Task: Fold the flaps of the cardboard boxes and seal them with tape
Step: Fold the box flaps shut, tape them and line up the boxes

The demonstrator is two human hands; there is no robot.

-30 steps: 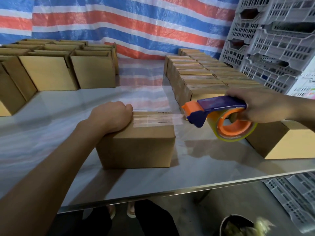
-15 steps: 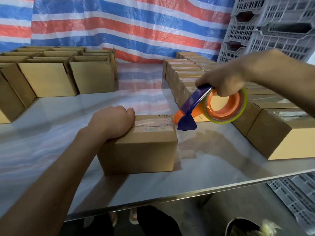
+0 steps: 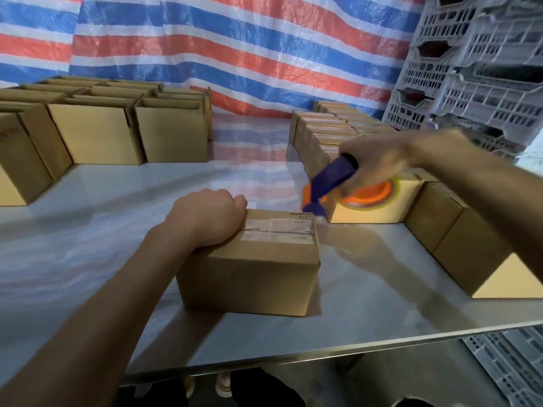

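Observation:
A small closed cardboard box (image 3: 249,277) sits on the steel table in front of me, with a strip of clear tape (image 3: 276,229) along its top seam. My left hand (image 3: 205,218) rests as a curled fist on the box's top left end. My right hand (image 3: 376,163) grips a purple and orange tape dispenser (image 3: 332,183), tilted nose-down. Its orange and purple tip sits at the box's far right top corner. The orange tape roll (image 3: 370,196) shows below my right hand.
Open-topped cardboard boxes (image 3: 97,136) stand in rows at the back left. Closed boxes (image 3: 458,245) line the right side, back toward the striped tarp. Grey plastic crates (image 3: 482,69) are stacked at the far right. The table's front edge (image 3: 382,345) runs below the box.
My right hand has swung the dispenser from right of the box up and then down, so its tip is now at the box's right top corner. My left hand stayed on the box.

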